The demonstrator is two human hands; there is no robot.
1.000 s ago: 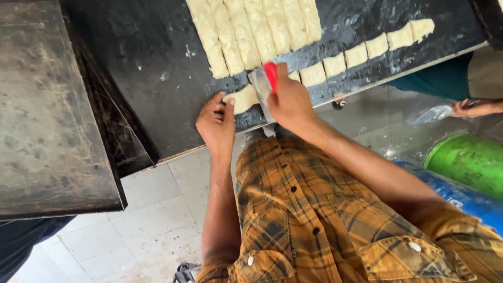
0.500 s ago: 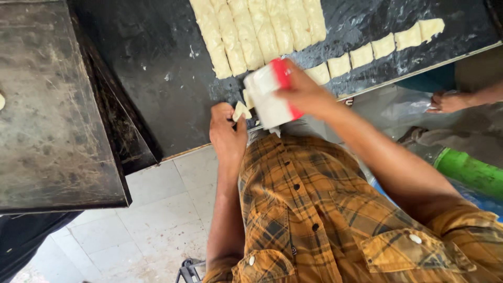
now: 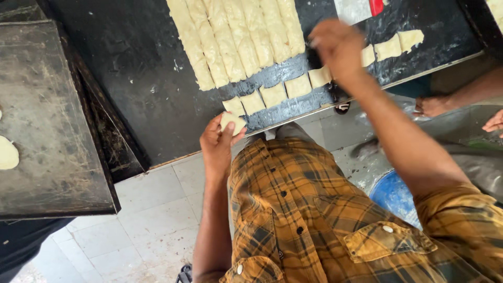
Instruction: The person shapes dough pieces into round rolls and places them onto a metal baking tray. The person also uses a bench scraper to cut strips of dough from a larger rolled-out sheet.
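Observation:
My left hand (image 3: 217,141) holds a small cut piece of dough (image 3: 232,122) at the near edge of the black worktop (image 3: 136,63). A row of cut dough pieces (image 3: 272,95) runs along that edge, and several long dough strips (image 3: 236,39) lie behind it. My right hand (image 3: 338,47) hovers, blurred, over the right part of the row with its fingers curled; whether it grips a piece is unclear. A white scraper with a red handle (image 3: 361,8) lies on the worktop just beyond that hand.
A dark metal tray (image 3: 52,131) stands at the left with a flat pale dough disc (image 3: 8,153) on it. Another person's hands (image 3: 435,105) show at the right edge. A blue container (image 3: 393,194) sits on the tiled floor (image 3: 141,209) below.
My right hand has let go of the scraper, which now lies on the worktop, and moved right along the row. My left hand has lifted a cut dough piece off the edge.

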